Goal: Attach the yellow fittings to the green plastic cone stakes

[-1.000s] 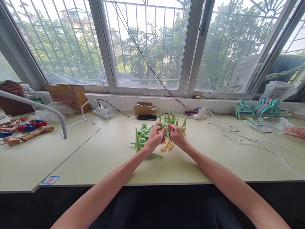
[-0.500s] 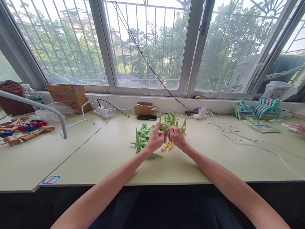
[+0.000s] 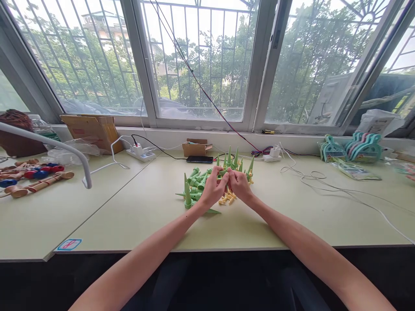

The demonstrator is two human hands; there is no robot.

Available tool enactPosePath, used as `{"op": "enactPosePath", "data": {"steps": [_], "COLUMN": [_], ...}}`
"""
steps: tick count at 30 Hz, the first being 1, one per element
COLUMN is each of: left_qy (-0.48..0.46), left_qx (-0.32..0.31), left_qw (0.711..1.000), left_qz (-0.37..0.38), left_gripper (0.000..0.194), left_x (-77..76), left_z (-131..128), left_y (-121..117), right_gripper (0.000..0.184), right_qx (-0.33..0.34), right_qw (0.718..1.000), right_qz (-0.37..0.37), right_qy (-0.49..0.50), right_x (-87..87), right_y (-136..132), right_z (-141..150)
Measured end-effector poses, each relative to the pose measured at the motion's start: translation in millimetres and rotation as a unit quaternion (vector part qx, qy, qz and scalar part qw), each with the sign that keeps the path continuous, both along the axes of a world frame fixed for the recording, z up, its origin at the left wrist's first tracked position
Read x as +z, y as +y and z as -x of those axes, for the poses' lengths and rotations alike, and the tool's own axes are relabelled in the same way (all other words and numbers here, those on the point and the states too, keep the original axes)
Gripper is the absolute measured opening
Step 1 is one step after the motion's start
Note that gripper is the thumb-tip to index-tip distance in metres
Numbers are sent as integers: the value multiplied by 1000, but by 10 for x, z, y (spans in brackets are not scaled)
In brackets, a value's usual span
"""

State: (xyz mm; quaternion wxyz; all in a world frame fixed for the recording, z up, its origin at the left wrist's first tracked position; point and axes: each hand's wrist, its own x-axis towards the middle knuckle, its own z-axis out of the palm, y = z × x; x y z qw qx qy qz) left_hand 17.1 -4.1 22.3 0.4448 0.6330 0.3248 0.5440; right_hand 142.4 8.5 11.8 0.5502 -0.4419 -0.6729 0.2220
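Over the middle of the table, my left hand [image 3: 214,186] is closed around a green plastic plant watering spike [image 3: 223,172], most of it covered by my fingers. My right hand [image 3: 240,183] meets it from the right, thumb and fingers pinched at the spike's end; any small part in that pinch is hidden. Loose green spikes [image 3: 194,190] lie heaped left of my hands, one of them standing point up. Small yellow valve pieces [image 3: 228,198] are scattered just below my hands. Behind them stand several upright green spikes [image 3: 229,160] with yellow pieces on some.
At the back are a black phone [image 3: 200,159], a small cardboard box [image 3: 196,147] and a power strip [image 3: 141,153]. White cables [image 3: 311,176] cross the right side, near teal hangers [image 3: 363,147]. Wooden toys [image 3: 42,177] lie left. Another person's blurred hand [image 3: 410,170] shows at the right edge.
My hands stay together in almost the same place, with the held spike turned slightly and more covered by fingers. The other person's hand at the far right has shifted toward the edge.
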Motion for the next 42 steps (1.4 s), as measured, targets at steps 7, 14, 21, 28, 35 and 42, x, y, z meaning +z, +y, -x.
{"op": "enactPosePath", "data": {"steps": [7, 14, 21, 28, 35, 42], "left_qy": [-43, -124, -177, -175, -159, -148], "left_qx": [6, 11, 12, -22, -25, -52], "left_qw": [998, 982, 964, 954, 945, 949], "left_qz": [33, 141, 200, 242, 285, 274], "left_gripper": [35, 32, 33, 43, 46, 28], "left_x": [40, 30, 26, 59, 106, 107], "left_z": [-10, -3, -3, 3, 18, 36], "left_y": [-11, 92, 145, 116, 88, 72], "right_gripper": [58, 56, 53, 52, 49, 48], "right_qx": [-4, 4, 32, 30, 65, 89], "right_qw": [1000, 999, 998, 998, 996, 995], "right_qz": [-9, -19, -18, -29, -25, -4], "right_qy": [-17, -40, -48, -54, -59, -40], "right_x": [-5, -5, -25, -39, -30, -18], "right_y": [-21, -54, -35, -14, -35, -48], "right_z": [2, 32, 35, 27, 27, 26]}}
